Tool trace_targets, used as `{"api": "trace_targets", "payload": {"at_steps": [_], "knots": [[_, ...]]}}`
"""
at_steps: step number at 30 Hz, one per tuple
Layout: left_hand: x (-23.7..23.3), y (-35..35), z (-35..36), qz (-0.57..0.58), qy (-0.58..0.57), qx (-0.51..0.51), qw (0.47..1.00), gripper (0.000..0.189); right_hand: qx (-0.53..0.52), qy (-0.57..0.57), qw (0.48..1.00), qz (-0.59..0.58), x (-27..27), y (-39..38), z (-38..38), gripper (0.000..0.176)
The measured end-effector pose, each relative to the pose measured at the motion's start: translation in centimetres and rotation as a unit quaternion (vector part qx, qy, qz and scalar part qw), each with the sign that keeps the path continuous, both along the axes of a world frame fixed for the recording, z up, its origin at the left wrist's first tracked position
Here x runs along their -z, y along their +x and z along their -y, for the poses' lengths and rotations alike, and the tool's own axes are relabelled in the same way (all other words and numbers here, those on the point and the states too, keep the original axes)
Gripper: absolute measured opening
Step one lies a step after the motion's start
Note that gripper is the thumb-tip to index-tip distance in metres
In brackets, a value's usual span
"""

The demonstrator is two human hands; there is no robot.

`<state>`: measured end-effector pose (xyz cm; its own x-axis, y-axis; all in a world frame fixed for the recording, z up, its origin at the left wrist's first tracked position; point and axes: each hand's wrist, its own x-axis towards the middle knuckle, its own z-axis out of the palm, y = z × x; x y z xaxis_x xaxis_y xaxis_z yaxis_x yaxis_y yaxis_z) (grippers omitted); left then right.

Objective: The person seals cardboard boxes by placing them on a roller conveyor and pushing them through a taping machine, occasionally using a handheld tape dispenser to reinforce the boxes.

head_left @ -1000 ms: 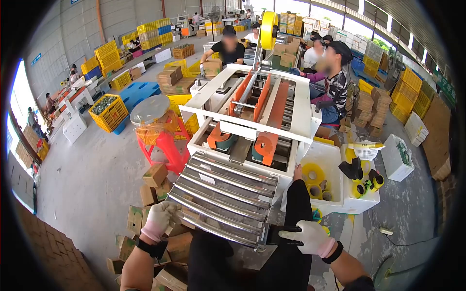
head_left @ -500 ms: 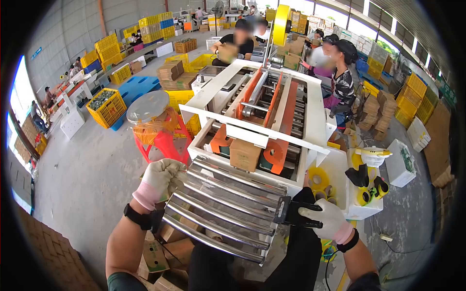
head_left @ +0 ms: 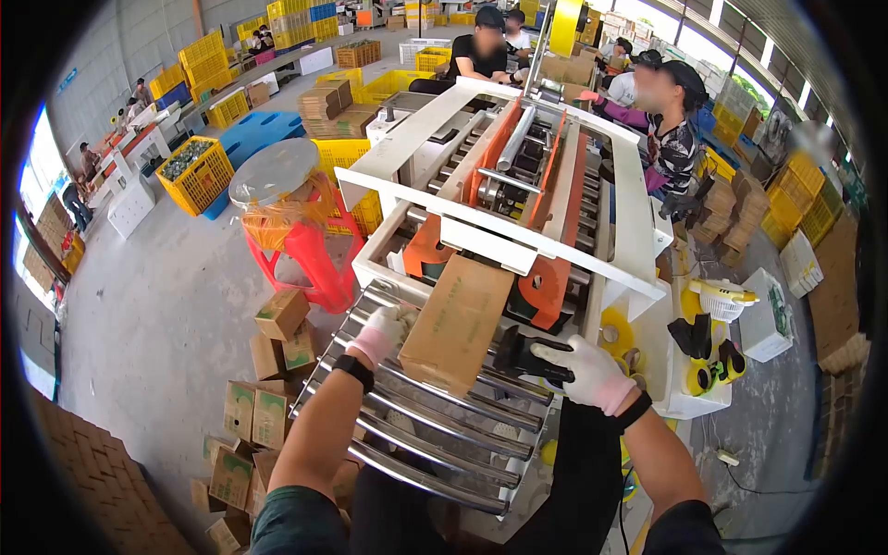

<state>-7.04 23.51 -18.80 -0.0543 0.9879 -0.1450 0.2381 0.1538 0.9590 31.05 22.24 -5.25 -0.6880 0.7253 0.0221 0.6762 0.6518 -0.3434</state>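
Observation:
A brown cardboard box (head_left: 458, 324) lies on the silver rollers (head_left: 435, 418), its far end at the mouth of the white-framed machine (head_left: 481, 231). My left hand (head_left: 384, 331), in a pale glove, is closed just left of the box; whether anything is in its fingers is hidden. On the right, my right hand (head_left: 592, 372), also gloved, is wrapped round a black handheld tool (head_left: 535, 357) beside the box's right side. Orange guides (head_left: 546, 294) flank the machine's opening.
Several boxes (head_left: 254, 413) are heaped on the floor at the left. A red stool (head_left: 319, 264) stands beside the machine. Co-workers (head_left: 668, 148) are beyond and to the right. A white bin (head_left: 689, 393) with tape rolls is at the right.
The box has come out of the machine toward me onto the rollers. My left hand has moved right, and my right hand has shifted up and slightly left with the black tool.

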Motion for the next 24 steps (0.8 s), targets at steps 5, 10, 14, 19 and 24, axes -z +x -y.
{"api": "trace_targets", "payload": {"at_steps": [5, 10, 14, 19, 24], "knots": [[1.9, 1.4, 2.8, 0.263, -0.021, 0.012, 0.964, 0.032, -0.003, -0.017, 1.000, 0.017, 0.7, -2.6, 2.0, 0.061], [5.0, -1.0, 10.5, -0.277, 0.104, 0.067, 0.953, 0.047, -0.052, 0.003, 0.997, -0.047, 1.1, -3.6, 10.1, 0.056], [-10.5, -0.7, 18.9, -0.225, -0.075, -0.013, 0.971, 0.056, -0.032, -0.054, 0.997, 0.047, -1.0, -5.0, 16.2, 0.054], [-18.2, 6.3, 23.7, -0.353, -0.128, 0.069, 0.924, 0.127, -0.052, -0.045, 0.997, 0.016, -0.1, -5.6, 18.1, 0.057], [-18.0, 8.5, 24.6, -0.443, -0.127, 0.031, 0.887, 0.126, -0.081, -0.167, 0.974, -0.130, 2.7, -5.5, 17.6, 0.066]]}}
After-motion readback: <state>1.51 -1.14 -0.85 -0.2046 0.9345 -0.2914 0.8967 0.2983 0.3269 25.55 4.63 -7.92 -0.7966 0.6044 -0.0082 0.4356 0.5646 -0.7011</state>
